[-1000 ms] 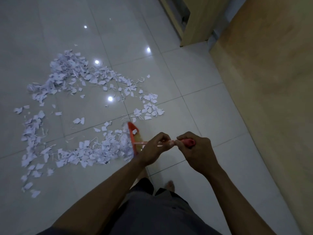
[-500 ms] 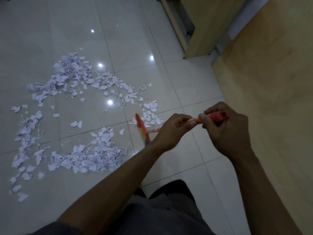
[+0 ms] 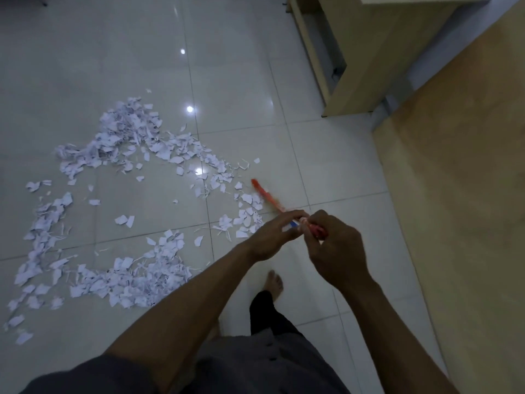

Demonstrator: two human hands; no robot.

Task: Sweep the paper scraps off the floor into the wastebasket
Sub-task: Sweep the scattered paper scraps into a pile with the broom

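Paper scraps (image 3: 119, 211): torn white bits and thin strips on the pale glossy floor tiles (image 3: 233, 89), spread across the left and middle of the view. They lie in a rough ring: a thick heap at the top, a ragged line down the left, a dense band along the bottom, and a loose cluster at the right just beside the broom head. The tiles inside the ring hold only a few stray pieces.

Open room: bare tile lies beyond the heap toward the top, and again between the scraps and the furniture on the right.

Broom (image 3: 267, 197): small and red-orange, blurred, its head low at the right edge of the scraps. Its long axis runs diagonally, head pointing up and left, handle coming back down and right into the hands.

Left hand (image 3: 272, 237): fingers curled around the handle, nearer the head.

Right hand (image 3: 338, 251): fingers closed over the red end of the handle, just behind the left hand and touching it.

Bare foot (image 3: 274, 282): on the tile below the hands, clear of the scraps.

Wooden cabinet (image 3: 377, 61): upper right, its corner standing on the tile.

Wooden panel (image 3: 466, 223): fills the right side, its edge bounding the tiled floor.
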